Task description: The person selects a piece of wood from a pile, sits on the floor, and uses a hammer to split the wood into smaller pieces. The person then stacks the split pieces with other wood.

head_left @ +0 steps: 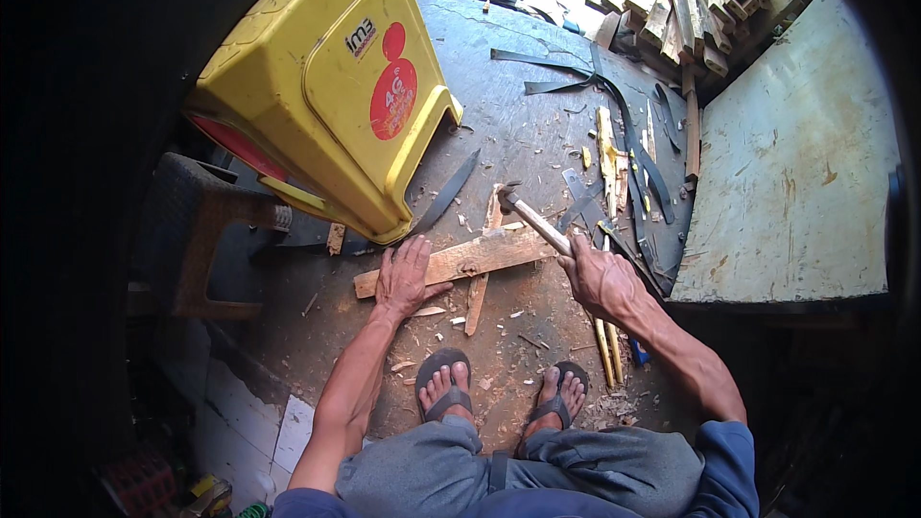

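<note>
My left hand (405, 280) lies across the left end of a short wooden board (513, 251), fingers spread and thumb stretched along its near edge. The board rests on the floor, slanting up slightly to the right, and crosses over a narrower wooden strip (477, 302). My right hand (600, 275) is wrapped round the handle of a hammer (542, 221). The hammer's metal head is just beyond the board, above the far end of the strip. Whether it touches the wood, I cannot tell.
A yellow plastic stool (326, 86) stands at the upper left, beside a dark stool (206, 240). Black rubber strips (628, 125) and tools lie to the right. A wood pile (696, 5) and pale panel (791, 163) border the right side. Shavings litter the floor around my sandalled feet (446, 388).
</note>
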Demonstrator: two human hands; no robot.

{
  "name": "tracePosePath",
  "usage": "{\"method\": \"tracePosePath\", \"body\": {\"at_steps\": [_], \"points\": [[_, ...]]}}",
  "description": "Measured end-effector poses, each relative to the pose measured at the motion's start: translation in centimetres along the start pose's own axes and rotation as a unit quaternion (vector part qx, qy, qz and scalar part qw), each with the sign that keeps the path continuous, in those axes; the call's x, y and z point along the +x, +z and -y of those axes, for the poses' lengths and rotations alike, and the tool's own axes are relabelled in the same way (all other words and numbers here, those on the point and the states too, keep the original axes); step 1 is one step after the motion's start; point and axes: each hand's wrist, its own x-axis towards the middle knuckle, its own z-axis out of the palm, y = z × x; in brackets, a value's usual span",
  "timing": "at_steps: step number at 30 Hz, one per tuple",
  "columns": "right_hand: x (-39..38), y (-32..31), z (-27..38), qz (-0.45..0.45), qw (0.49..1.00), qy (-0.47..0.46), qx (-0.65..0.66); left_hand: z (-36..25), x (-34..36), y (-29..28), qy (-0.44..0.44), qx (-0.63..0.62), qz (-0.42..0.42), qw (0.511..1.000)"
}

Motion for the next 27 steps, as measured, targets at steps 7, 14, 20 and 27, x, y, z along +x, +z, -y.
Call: {"method": "tracePosePath", "body": {"at_steps": [7, 14, 20, 27], "points": [[-1.7, 2.3, -1.7, -0.121, 0.99, -0.076, 0.008, -0.3, -0.7, 0.6, 0.002, -0.02, 0.004, 1.0], [-4.0, -0.5, 2.9, -0.339, 0.905, -0.171, 0.191, 0.3, -1.3, 1.7, 0.003, 0.008, 0.009, 1.0], [-3.4, -0.2, -1.3, 0.001, 0.995, 0.045, 0.086, -0.2, -0.4, 0.8, -0.045, -0.003, 0.039, 0.998], [-2.1, 0.0, -0.4, -0.213, 0.969, -0.113, 0.044, -0.6, -0.1, 1.1, -0.049, -0.033, 0.044, 0.997]]}}
